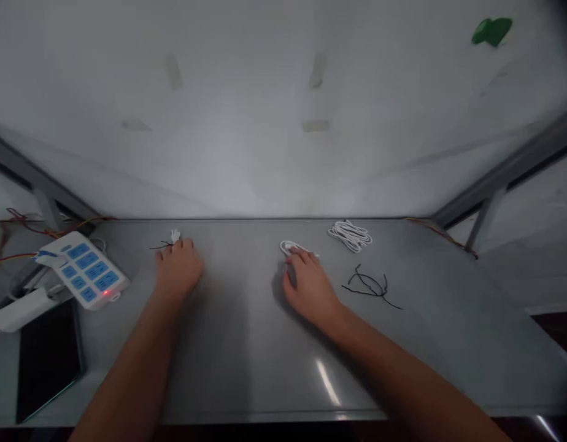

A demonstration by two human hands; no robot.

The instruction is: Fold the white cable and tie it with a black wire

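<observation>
My left hand [178, 268] lies on the grey metal table [246, 344], fingers curled downward, its tips against a small white plug with a thin black tie [172, 239]. My right hand [308, 283] rests palm down near the middle of the table, fingers bent over the near end of a small white coiled cable [289, 247]. Whether either hand actually grips its item is hidden by the fingers.
A white coiled cable bundle [351, 235] and loose black twist ties [370, 286] lie right of my right hand. At the left sit a white and blue power strip [84, 267], a white adapter [21, 309] and a dark tablet [46, 356]. A white wall backs the table.
</observation>
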